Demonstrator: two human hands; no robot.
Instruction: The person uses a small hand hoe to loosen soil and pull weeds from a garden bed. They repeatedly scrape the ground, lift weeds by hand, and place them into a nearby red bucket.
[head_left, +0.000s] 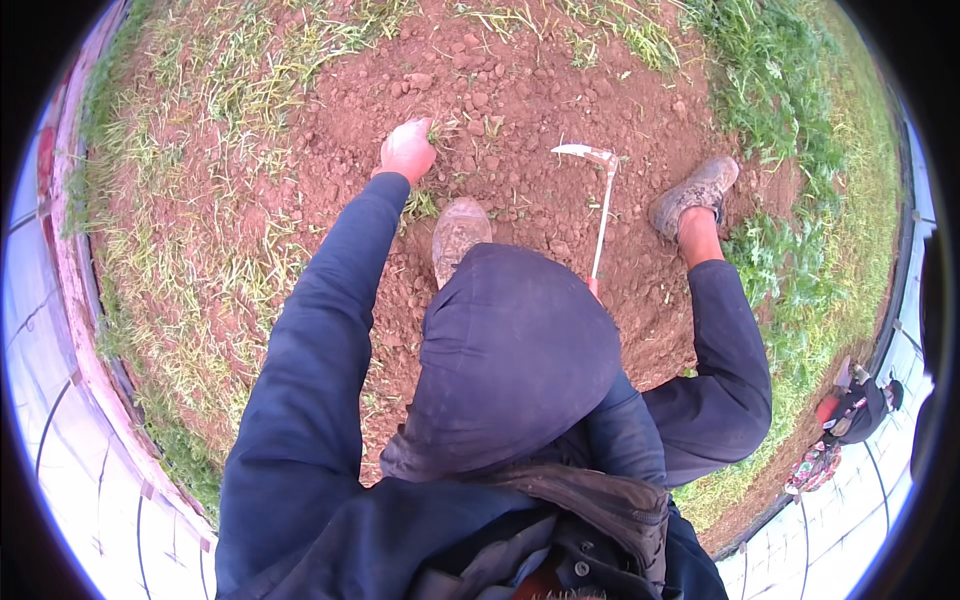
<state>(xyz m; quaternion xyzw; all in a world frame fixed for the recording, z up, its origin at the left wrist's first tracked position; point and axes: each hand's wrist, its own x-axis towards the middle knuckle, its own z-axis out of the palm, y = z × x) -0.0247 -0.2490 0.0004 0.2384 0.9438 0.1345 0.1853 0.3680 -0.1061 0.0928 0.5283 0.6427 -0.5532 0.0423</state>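
My left hand (409, 150) is low over the reddish soil (517, 97), its fingers curled in around a small tuft of weeds (433, 136). Part of the tuft shows beside the fingertips; the rest is hidden by the hand. My right hand is out of view, as its forearm (622, 427) passes behind my raised knee (525, 330). A long-handled sickle (604, 217) reaches out over the soil from beside that knee. Its pale curved blade (581, 152) points left. The red lower end of its handle goes behind the knee, so what holds it is hidden.
My muddy shoes (459, 232) rest on the soil, the right one (694, 196) farther out. Cut or pulled weeds (202, 187) litter the left side. Leafy green plants (787, 97) grow on the right. A person (859, 409) sits near the plastic-sheet wall (832, 517) at far right.
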